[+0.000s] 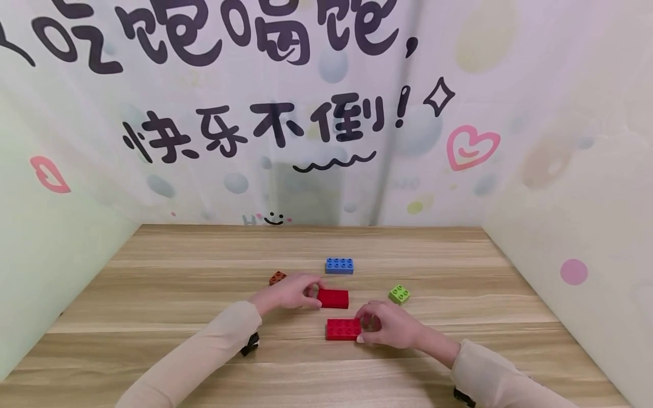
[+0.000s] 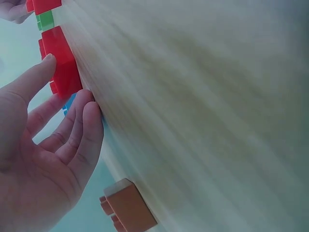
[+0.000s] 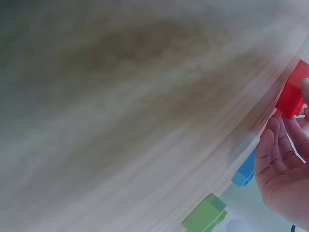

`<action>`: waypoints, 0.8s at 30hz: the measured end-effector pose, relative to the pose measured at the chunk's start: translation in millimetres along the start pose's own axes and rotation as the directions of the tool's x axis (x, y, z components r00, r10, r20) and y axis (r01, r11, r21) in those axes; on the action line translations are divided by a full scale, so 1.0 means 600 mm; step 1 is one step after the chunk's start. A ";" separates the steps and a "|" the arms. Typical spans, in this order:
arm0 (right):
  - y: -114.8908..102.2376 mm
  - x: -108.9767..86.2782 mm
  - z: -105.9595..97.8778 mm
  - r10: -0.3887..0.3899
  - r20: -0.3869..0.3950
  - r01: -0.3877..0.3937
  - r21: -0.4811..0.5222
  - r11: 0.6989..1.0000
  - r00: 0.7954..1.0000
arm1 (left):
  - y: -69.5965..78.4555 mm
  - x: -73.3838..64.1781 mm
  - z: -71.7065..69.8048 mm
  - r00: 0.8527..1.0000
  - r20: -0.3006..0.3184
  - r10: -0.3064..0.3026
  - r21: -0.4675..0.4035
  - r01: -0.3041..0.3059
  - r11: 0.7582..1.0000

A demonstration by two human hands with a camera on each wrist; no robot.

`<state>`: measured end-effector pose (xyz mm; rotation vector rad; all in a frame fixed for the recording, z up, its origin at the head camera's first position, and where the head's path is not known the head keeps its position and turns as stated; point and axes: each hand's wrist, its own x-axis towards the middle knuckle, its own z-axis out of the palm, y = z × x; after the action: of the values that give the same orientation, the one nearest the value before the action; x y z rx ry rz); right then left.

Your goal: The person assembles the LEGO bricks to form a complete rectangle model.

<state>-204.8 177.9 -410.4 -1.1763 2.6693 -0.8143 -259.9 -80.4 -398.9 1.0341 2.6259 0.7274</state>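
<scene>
My left hand (image 1: 293,290) pinches the left end of a red building brick (image 1: 334,298) between thumb and fingers. In the left wrist view its thumb lies on the side of that red brick (image 2: 62,65), and the other fingers are loosely bent. Nearer to me, my right hand (image 1: 390,324) holds a second red brick (image 1: 343,329) by its right end, studs facing up. In the right wrist view this red brick (image 3: 292,92) shows at the right edge, partly cut off, with the fingers beside it. The two red bricks are apart, one behind the other.
A blue brick (image 1: 339,266) lies behind the red ones. To the right is a small lime green brick (image 1: 399,294). A brown-orange brick (image 1: 278,277) sits behind my left hand, partly hidden. The wooden table (image 1: 178,249) meets a printed curtain (image 1: 306,192) at the back.
</scene>
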 end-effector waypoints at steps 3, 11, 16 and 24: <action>0.001 -0.004 -0.004 0.024 0.009 -0.024 -0.003 1.000 1.000 | 0.000 -0.005 -0.001 1.000 0.001 0.000 0.009 0.000 1.000; 0.007 -0.013 -0.015 0.074 0.015 -0.074 0.014 0.997 0.997 | -0.006 -0.021 -0.003 1.000 0.002 0.019 -0.003 -0.019 1.000; 0.016 -0.018 -0.022 0.094 0.014 -0.095 0.036 0.995 0.995 | -0.011 -0.033 -0.002 1.000 -0.009 0.017 -0.024 -0.017 1.000; 0.032 -0.026 -0.034 0.104 -0.012 -0.104 0.005 0.995 0.995 | -0.012 -0.050 -0.004 1.000 -0.002 0.021 -0.033 -0.021 0.999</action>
<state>-212.7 208.1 -404.8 -1.0252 2.7110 -0.8127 -243.2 -106.2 -400.1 1.0533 2.5996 0.7743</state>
